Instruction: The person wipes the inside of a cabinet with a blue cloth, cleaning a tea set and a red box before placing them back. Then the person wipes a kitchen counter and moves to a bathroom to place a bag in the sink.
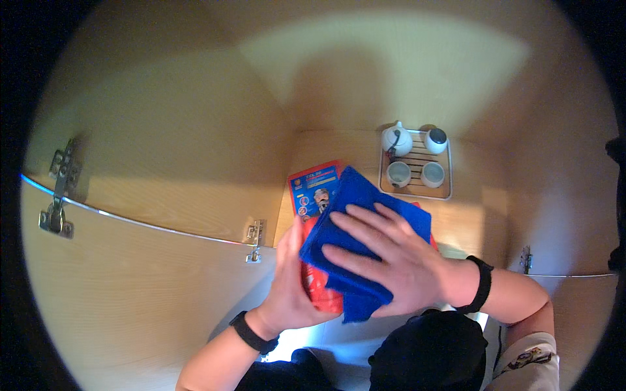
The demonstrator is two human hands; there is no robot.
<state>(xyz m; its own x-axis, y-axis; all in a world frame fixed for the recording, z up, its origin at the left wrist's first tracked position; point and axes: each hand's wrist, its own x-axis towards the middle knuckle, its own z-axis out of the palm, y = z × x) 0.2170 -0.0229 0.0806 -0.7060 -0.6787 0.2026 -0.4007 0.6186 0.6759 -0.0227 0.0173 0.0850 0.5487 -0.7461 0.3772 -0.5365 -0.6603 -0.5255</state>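
Note:
A red box or package (319, 293) is gripped at its left side by my left hand (288, 288). My right hand (391, 259) presses a folded blue cloth (349, 195) against the top of it, fingers spread over the fabric. Most of the red item is hidden beneath the cloth. Just beyond it, a red and blue printed package (313, 188) with a cartoon figure lies on the cabinet's wooden shelf (362, 146); the cloth covers part of it. I cannot tell whether the two red items are joined.
A slatted tea tray (450, 181) holds a white teapot (398, 141), a dark-lidded white jar (435, 141) and two cups (433, 174). Open cabinet doors stand left (146, 293) and right (577, 303), with metal hinges (57, 220). Cabinet walls enclose the shelf.

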